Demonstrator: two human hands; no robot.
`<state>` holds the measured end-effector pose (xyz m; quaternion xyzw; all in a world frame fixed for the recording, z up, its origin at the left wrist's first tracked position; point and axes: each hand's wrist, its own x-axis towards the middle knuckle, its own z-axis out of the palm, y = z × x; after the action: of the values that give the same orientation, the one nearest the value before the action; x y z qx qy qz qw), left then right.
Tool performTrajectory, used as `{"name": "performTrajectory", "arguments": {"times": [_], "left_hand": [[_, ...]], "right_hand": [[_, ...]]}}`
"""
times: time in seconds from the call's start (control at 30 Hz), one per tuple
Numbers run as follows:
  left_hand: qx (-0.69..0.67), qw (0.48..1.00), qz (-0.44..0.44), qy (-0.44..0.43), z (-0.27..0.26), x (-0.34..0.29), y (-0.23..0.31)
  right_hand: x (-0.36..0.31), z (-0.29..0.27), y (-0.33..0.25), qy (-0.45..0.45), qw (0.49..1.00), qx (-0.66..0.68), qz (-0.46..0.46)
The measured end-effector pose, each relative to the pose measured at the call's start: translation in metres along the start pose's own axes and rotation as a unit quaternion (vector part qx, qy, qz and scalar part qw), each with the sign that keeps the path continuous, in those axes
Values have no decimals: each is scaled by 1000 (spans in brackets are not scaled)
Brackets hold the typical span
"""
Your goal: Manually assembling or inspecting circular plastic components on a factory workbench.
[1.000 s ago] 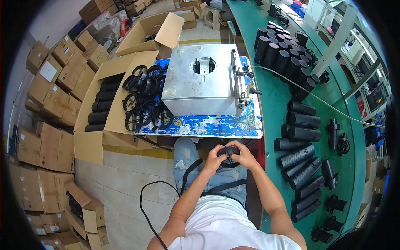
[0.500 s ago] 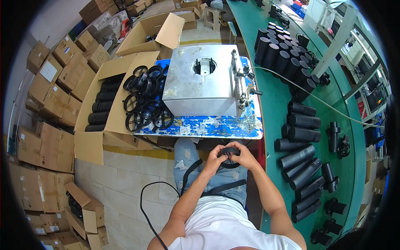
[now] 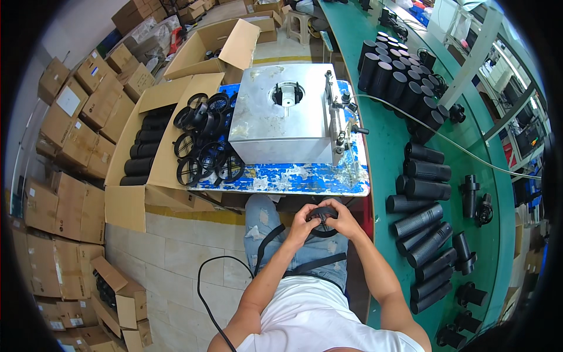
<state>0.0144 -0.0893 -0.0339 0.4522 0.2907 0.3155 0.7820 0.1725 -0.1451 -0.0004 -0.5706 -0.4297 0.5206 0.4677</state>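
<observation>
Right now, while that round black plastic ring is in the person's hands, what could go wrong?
The round black plastic ring could slip: the left hand and right hand hold it above the faded blue jeans.

The loose heap of black spoked plastic rings on the worn blue-and-white tabletop might shift if bumped.

The thin black cable looping near the left forearm could perhaps snag.

White paper sheet (image 3: 68, 101) on upper-left carton (image 3: 62, 121); small pale stickers (image 3: 76, 321) on lower-left cartons (image 3: 75, 308); dark printed mark (image 3: 61, 227) on middle-left carton (image 3: 69, 202). Stickers too small to read.
</observation>
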Motion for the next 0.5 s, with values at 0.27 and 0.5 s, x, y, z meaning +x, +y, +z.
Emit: {"name": "performTrajectory", "arguments": {"times": [0.27, 0.5], "left_hand": [[7, 1000, -14, 4, -3, 0, 0], [2, 1000, -22, 0, -2, 0, 0]], "right_hand": [[0, -2, -4, -26, 999, -5, -19], [-2, 0, -9, -25, 997, -61, -25]]}}
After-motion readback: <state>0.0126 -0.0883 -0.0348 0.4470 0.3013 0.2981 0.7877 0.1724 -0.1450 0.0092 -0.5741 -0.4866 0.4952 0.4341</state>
